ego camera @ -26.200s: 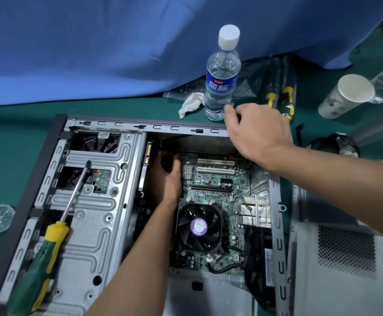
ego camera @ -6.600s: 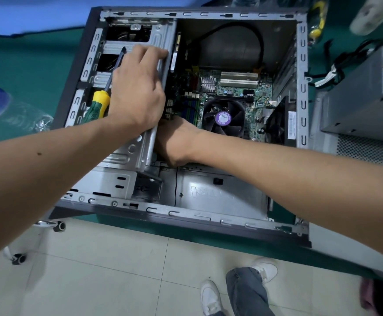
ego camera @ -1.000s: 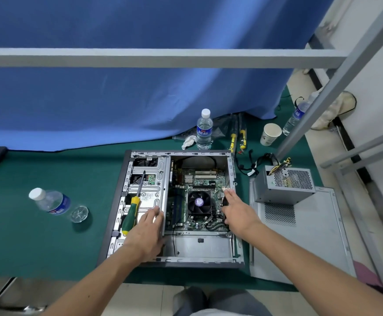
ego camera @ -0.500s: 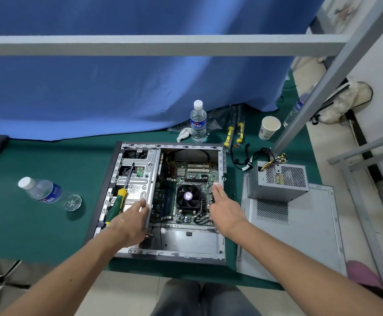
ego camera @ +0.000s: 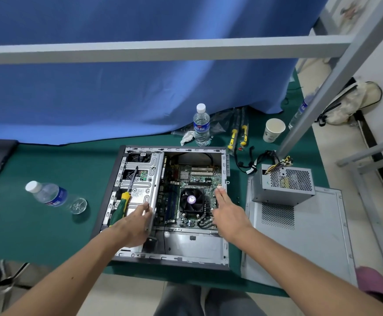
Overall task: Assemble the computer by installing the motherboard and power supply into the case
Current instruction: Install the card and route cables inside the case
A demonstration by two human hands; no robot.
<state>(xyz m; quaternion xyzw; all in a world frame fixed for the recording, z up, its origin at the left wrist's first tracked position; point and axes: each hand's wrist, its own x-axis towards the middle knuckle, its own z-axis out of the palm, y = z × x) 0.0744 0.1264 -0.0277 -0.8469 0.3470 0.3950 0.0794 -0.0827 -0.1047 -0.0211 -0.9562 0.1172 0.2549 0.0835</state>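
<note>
The open computer case lies flat on the green table. The green motherboard with its black CPU fan sits inside it. My left hand rests on the right edge of the silver drive cage, fingers wrapped over it. My right hand lies flat over the case's right wall beside the motherboard, fingers stretched out and holding nothing. The grey power supply with its cable bundle stands outside the case, on the removed side panel.
A green-and-yellow screwdriver lies on the drive cage. One water bottle lies at the left, another stands behind the case. A paper cup, yellow-handled tools and a grey frame post are at the back right.
The camera has shifted slightly; both hands stay at the case. My left hand has slid a little along the drive cage edge, my right hand stays stretched by the right wall.
</note>
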